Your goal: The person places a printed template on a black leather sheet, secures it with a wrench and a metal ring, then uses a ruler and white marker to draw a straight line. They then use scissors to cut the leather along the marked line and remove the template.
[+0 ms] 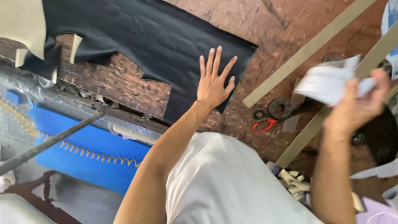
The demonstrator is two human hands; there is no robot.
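1. Leather, a black sheet point(157, 41) with ragged cut-outs along its near edge, lies spread on the worn brown counter point(282, 29).
2. The left hand point(213, 81) rests flat on the sheet's right corner, fingers spread wide, holding nothing.
3. The right hand point(356, 105) is raised above the counter, blurred, its fingers closed around a white paper piece point(327, 81).
4. Red-handled scissors point(271, 120) lie on the counter between the two hands, just beside dark round rings point(280, 107).
5. Two long pale strips point(306, 52) run diagonally across the counter.
6. A blue board point(83, 149) with a coiled yellowish cord point(95, 154) sits below the counter's edge.
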